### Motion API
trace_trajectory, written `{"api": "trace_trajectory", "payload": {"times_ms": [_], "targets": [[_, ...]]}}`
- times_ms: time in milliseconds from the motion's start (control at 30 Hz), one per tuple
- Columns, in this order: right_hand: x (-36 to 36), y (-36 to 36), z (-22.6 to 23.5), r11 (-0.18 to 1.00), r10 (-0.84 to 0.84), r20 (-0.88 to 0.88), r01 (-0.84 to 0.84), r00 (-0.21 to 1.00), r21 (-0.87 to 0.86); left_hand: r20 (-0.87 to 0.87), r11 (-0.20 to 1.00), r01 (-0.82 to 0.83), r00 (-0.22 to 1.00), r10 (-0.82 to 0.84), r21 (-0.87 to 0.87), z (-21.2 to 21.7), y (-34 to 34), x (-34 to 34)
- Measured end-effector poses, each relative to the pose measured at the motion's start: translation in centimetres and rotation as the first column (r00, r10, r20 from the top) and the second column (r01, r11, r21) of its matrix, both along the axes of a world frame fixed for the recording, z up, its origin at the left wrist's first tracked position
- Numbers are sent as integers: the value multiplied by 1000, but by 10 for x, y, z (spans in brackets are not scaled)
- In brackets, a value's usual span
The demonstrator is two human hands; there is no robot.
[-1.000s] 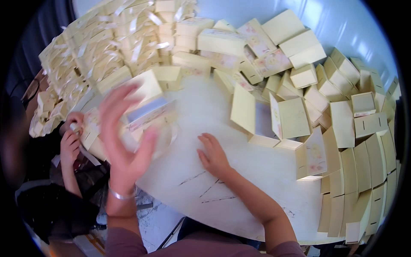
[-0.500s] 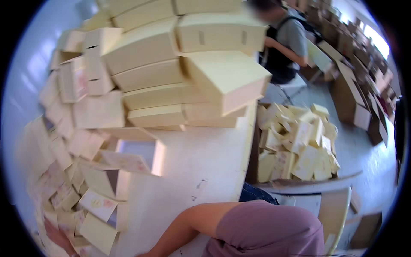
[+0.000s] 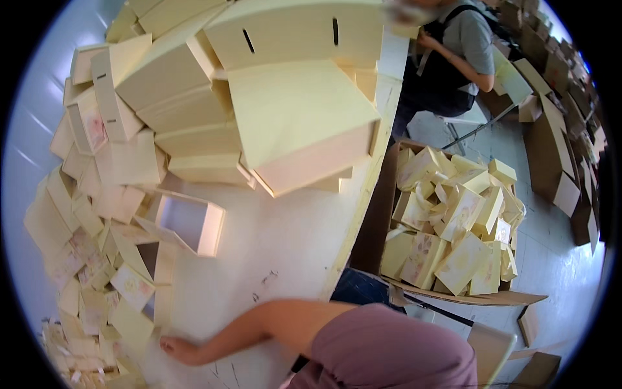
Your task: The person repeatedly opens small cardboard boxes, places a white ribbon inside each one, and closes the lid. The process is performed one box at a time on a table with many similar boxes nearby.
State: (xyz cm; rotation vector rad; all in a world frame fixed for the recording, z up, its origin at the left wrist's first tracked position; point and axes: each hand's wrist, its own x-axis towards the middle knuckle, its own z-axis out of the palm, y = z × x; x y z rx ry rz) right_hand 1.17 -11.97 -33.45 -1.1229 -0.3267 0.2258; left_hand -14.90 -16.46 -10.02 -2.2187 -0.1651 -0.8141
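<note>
My right hand (image 3: pixel 179 351) rests low over the white tabletop (image 3: pixel 253 259), its arm coming from a mauve sleeve (image 3: pixel 395 350). The fingers look curled in, and whatever they may hold is hidden. Just beyond it lie pale yellow boxes, one with a flowered lid (image 3: pixel 133 285) and a plain cream panel (image 3: pixel 132 324) below that. Farther along the table an open box (image 3: pixel 188 223) shows its pale inside. My left hand is out of the picture.
Large cream boxes (image 3: pixel 298 110) are stacked across the far table. A heap of smaller boxes (image 3: pixel 123 162) covers the left side. Right of the table a brown carton (image 3: pixel 479 299) holds many flowered boxes. Another person (image 3: pixel 463 52) sits beyond it, near cardboard sheets (image 3: pixel 551 142).
The view has shifted, and my left hand, earlier among the boxes at lower left, has gone out of it. My right hand, earlier at the bottom edge, now shows fully.
</note>
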Motion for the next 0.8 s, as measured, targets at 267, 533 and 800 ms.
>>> {"api": "trace_trajectory", "payload": {"times_ms": [267,533,800], "targets": [[3,-245,54,917,286,297,-170,911,-361,-342,299,-229,845,-412,-926,-90,-99,-13],[-15,-258,52,803,511,325,-307,796,-511,-636,571,-330,594,-493,-751,-71,-65,-4],[-40,-262,84,764,434,232,-219,871,-606,-914,953,-115,333,-229,-281,-80,-102,2]]}}
